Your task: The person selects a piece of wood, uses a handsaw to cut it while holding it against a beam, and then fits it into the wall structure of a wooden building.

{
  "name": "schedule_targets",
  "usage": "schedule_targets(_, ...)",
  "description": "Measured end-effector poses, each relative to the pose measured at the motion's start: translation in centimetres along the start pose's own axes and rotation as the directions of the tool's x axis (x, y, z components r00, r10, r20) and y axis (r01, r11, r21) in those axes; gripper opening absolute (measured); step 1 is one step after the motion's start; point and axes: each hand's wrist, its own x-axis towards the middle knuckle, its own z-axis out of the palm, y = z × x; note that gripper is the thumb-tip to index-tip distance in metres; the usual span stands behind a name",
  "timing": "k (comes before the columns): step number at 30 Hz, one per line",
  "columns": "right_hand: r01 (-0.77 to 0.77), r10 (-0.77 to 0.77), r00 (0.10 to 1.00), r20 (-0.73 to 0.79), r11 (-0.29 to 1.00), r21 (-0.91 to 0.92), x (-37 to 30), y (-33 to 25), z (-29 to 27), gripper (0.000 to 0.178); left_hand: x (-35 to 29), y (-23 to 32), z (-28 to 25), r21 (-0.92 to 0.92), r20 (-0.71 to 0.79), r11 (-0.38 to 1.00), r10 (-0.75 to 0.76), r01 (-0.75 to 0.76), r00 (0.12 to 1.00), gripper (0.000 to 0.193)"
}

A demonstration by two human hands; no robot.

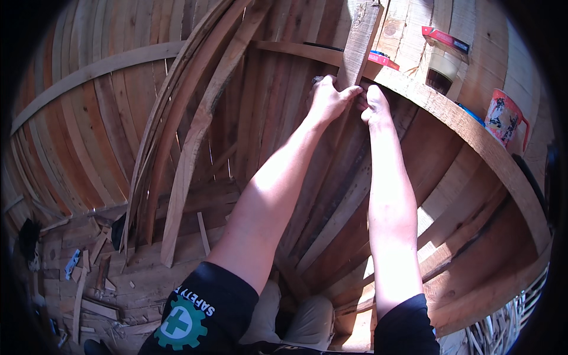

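A rough, greyish wooden board [360, 44] stands upright, slightly tilted, in front of the plank wall and crosses the horizontal wooden rail [438, 104]. My left hand [329, 102] grips it from the left just below the rail, with the thumb reaching across its face. Close by on the other side, my right hand [374, 105] closes at the board's right edge, its fingers turned inward and partly hidden. Both arms are stretched out in front of me. Where the board's lower end stops is hard to tell behind my hands.
Several long planks [189, 136] lean against the wall at left. Wood offcuts [100, 307] litter the floor at lower left. On the rail's ledge are a red-patterned mug [504, 120], a glass with dark liquid [442, 70], a red box on it [445, 39] and a red-and-white pack [383, 60].
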Motion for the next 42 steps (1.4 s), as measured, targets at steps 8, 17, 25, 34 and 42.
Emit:
schedule_targets(8,0.005,-0.002,0.999,0.045,0.999,-0.052,-0.1,-0.3,-1.1,0.011,0.2,-0.3,0.4,0.025,0.002,1.000,0.001,-0.001,1.000,0.065)
schedule_targets(17,-0.066,0.069,0.996,-0.058,0.996,0.052,-4.0,-2.7,0.8,0.005,0.6,-0.7,0.2,0.034,-0.003,0.999,0.032,-0.032,0.999,0.061)
schedule_targets(25,-0.061,0.043,0.992,0.119,0.987,0.151,-6.9,-3.3,-1.8,0.021,0.6,-0.5,-0.1,0.047,0.016,0.998,0.047,-0.048,0.999,0.057)
schedule_targets(34,0.013,-0.051,0.977,-0.205,0.983,-0.183,-3.9,-0.1,0.5,0.019,0.1,0.7,-0.6,0.024,0.057,0.999,0.024,-0.025,0.998,0.059)
schedule_targets(42,-0.060,0.047,0.995,-0.089,0.987,-0.147,1.9,1.0,-0.5,0.015,0.0,0.7,-0.5,0.018,0.059,1.000,0.014,-0.015,0.998,0.058)
